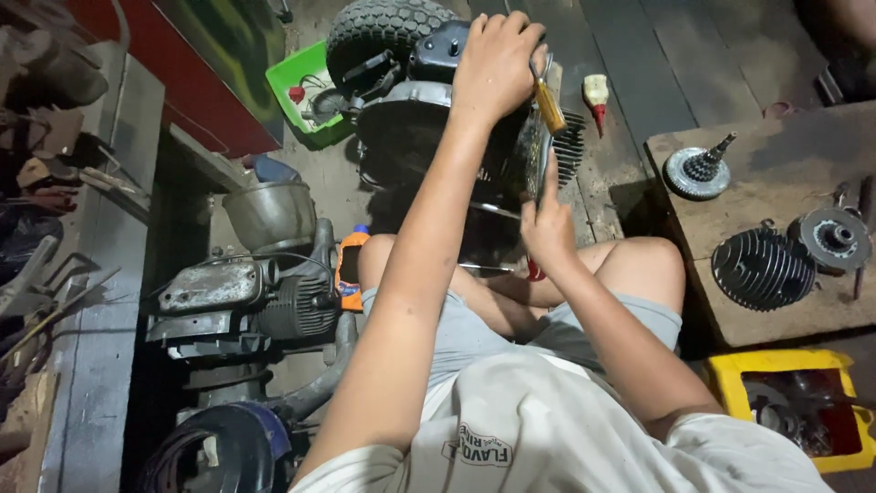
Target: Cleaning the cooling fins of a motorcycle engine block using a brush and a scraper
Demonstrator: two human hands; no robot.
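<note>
A dark engine [429, 128] is set on the floor in front of the seated person, between the bent knees, with a knobbly tyre [379, 27] just behind it; the left hand [497, 64] is laid on top of the engine, its fingers curled together over the upper edge of the housing. A tool with an orange-brown handle [549, 105] is seen just beside that hand, touching it at the thumb side, though whether it is gripped cannot be told. The right hand [547, 228] is held lower, at the finned side of the engine, with the forefinger raised and the other fingers bent in; what is pinched there cannot be told.

A small bottle with a red tip [596, 96] lies on the floor to the right of the engine. On the wooden board [785, 155] at the right are set a gear [698, 172], a finned cylinder [762, 267] and a round metal part [835, 237]; a yellow tray [725, 374] stands below it. A second engine [246, 301] stands at the left; a green tub [301, 87] lies beyond.
</note>
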